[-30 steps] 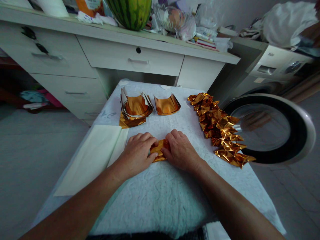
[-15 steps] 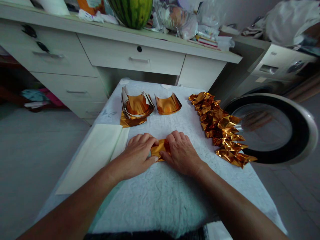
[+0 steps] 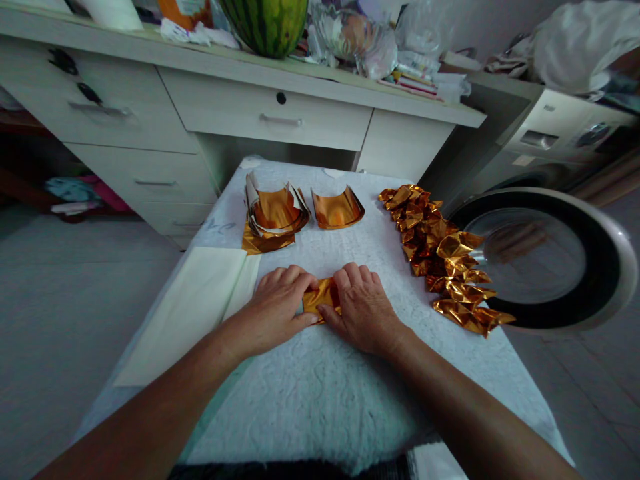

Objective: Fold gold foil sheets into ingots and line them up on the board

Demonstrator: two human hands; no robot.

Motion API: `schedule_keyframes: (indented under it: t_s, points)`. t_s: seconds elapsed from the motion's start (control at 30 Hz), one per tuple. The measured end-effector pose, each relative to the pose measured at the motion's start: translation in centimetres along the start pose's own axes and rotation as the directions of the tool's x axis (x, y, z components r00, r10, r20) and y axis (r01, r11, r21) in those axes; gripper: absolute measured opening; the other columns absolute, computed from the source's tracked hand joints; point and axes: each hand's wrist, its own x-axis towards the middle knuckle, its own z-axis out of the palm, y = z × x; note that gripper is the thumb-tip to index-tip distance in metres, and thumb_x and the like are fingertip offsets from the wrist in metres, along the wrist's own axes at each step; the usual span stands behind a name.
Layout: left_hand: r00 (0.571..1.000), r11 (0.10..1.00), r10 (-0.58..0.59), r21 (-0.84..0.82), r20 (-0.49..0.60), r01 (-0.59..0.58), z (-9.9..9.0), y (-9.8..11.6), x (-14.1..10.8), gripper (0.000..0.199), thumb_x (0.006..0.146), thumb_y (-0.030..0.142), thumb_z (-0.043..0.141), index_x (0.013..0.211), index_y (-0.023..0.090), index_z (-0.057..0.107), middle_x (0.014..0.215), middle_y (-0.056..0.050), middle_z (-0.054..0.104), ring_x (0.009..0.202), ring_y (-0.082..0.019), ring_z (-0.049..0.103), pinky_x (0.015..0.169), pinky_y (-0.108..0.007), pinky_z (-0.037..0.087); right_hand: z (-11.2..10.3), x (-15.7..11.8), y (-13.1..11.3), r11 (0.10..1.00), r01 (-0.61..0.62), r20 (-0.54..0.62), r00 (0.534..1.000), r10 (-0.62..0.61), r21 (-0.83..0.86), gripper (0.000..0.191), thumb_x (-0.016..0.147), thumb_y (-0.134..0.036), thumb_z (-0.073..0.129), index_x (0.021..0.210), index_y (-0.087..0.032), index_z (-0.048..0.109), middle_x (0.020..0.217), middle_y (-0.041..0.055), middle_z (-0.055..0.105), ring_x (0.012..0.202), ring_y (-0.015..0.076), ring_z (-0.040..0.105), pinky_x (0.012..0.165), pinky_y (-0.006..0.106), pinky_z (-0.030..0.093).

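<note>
A small folded piece of gold foil paper [image 3: 323, 298] lies on the cloth-covered table between my hands. My left hand [image 3: 283, 300] grips its left end, thumb at the near edge and fingers at the far one. At the right end, my right hand [image 3: 363, 303] holds it the same way, covering that end. Beyond them rest a stack of curved gold foil sheets [image 3: 275, 210] and one curved sheet [image 3: 339, 210] beside it. Several folded gold foil pieces [image 3: 430, 247] stand in a row on the right.
A folded cream sheet [image 3: 185, 313] lies on the table's left side. Behind stands a white desk [image 3: 270, 123] with drawers, bearing a watermelon [image 3: 267, 27] and plastic bags. An open washing machine door [image 3: 545, 257] juts out close to the table's right edge.
My hands keep their hold on the gold foil paper with barely any movement. The whole view has shifted very slightly.
</note>
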Motion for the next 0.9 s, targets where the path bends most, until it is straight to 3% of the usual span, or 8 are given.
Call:
schedule_keyframes:
  t_s: [0.2,0.37,0.5,0.67,0.8,0.9]
  points:
    - [1.000,0.999,0.027,-0.020,0.004,-0.027,-0.2,-0.1,-0.1,0.033,0.084,0.035,0.061,0.114,0.024,0.054,0.114,-0.006,0.054,0.108,-0.028,0.048,0.096,-0.044,0.039,0.3,-0.1,0.0,1.000,-0.004,-0.018,1.000,0.005,0.029,0.052,0.090,-0.065,0.043,0.098,-0.015,0.056,0.102,0.0125,0.055,0.094,0.0286,0.047,0.082,0.043,0.038]
    - [1.000,1.000,0.023,0.010,0.015,-0.023,-0.2,0.0,-0.1,0.035,0.084,0.035,0.060,0.116,0.022,0.054,0.114,-0.007,0.054,0.107,-0.028,0.048,0.096,-0.045,0.040,0.3,0.2,0.4,0.997,0.041,-0.036,0.999,-0.039,0.066,0.052,0.088,-0.066,0.048,0.100,-0.017,0.059,0.102,0.0107,0.055,0.093,0.0270,0.047,0.082,0.042,0.036]
    - [1.000,0.999,0.025,0.036,0.016,-0.026,-0.1,0.0,0.0,0.038,0.084,0.038,0.060,0.116,0.019,0.053,0.114,-0.009,0.054,0.106,-0.029,0.048,0.095,-0.045,0.041,-0.4,0.5,0.7,0.985,0.139,-0.038,0.990,-0.136,0.105,0.041,0.091,-0.056,0.052,0.101,-0.018,0.064,0.103,0.0092,0.058,0.096,0.0253,0.047,0.084,0.040,0.033]
    - [0.999,0.999,0.029,0.035,0.014,-0.029,0.0,-0.1,-0.1,0.039,0.082,0.036,0.062,0.116,0.019,0.053,0.113,-0.009,0.053,0.106,-0.029,0.048,0.095,-0.045,0.041,-0.4,0.4,0.7,0.966,0.249,-0.025,0.968,-0.248,0.067,0.019,0.095,-0.035,0.056,0.092,-0.021,0.068,0.088,0.0038,0.064,0.094,0.0224,0.049,0.087,0.041,0.030]
    - [0.999,0.999,0.045,0.022,-0.001,-0.045,0.1,-0.2,-0.2,0.037,0.082,0.033,0.061,0.117,0.020,0.053,0.114,-0.008,0.053,0.106,-0.028,0.048,0.095,-0.045,0.041,0.0,-0.4,0.6,0.923,0.365,0.002,0.930,-0.368,0.120,0.017,0.098,-0.024,0.052,0.105,-0.020,0.067,0.108,0.0053,0.065,0.099,0.0196,0.053,0.089,0.036,0.036]
    - [0.998,0.998,0.056,0.003,-0.008,-0.056,0.1,-0.3,-0.3,0.033,0.087,0.031,0.055,0.118,0.021,0.053,0.115,-0.008,0.053,0.107,-0.027,0.047,0.096,-0.045,0.040,0.1,-1.4,0.3,0.925,0.351,0.006,0.935,-0.355,0.149,0.021,0.098,-0.023,0.050,0.114,-0.020,0.064,0.114,0.0063,0.064,0.102,0.0206,0.054,0.089,0.036,0.041]
